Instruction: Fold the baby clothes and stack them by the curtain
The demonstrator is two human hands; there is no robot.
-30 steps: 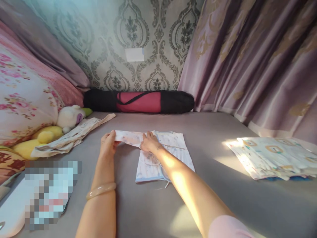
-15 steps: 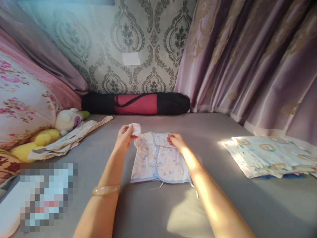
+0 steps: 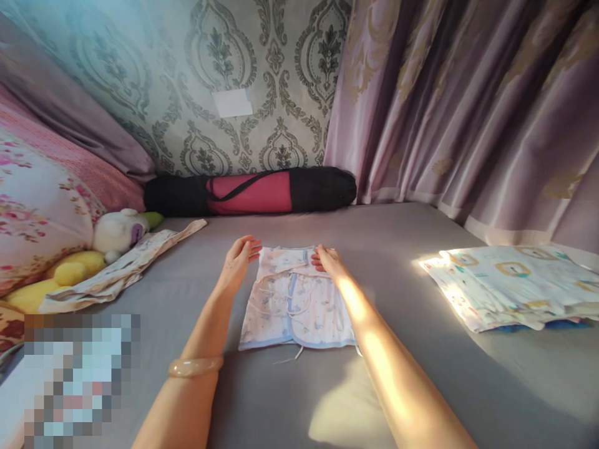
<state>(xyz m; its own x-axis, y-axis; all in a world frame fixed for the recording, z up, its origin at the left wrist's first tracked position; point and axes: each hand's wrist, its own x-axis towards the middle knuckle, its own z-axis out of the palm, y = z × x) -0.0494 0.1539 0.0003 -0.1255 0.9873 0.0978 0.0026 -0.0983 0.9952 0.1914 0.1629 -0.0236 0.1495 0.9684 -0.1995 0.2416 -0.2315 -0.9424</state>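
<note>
A small white baby shirt [image 3: 269, 312] with blue trim, thin ties and a faint print lies flat on the grey bed sheet [image 3: 262, 399]. Both its sleeves are folded inward across the top of its front. My left hand [image 3: 241, 257] is just off the shirt's upper left corner, fingers apart and holding nothing. At the upper right corner, my right hand [image 3: 328, 259] rests on the folded sleeve with its fingers bent; whether it pinches cloth I cannot make out.
On the right lies a stack of printed cloths [image 3: 510, 280]. A long black and red bag [image 3: 253, 191] lines the wall. To the left are a printed cloth strip [image 3: 126, 268], plush toys [image 3: 116, 231], a floral pillow [image 3: 42, 206] and a blurred-out item [image 3: 88, 374].
My left hand has laid the left sleeve across the shirt's top and let go of it. My right hand stays by the upper right corner. The view has shifted slightly.
</note>
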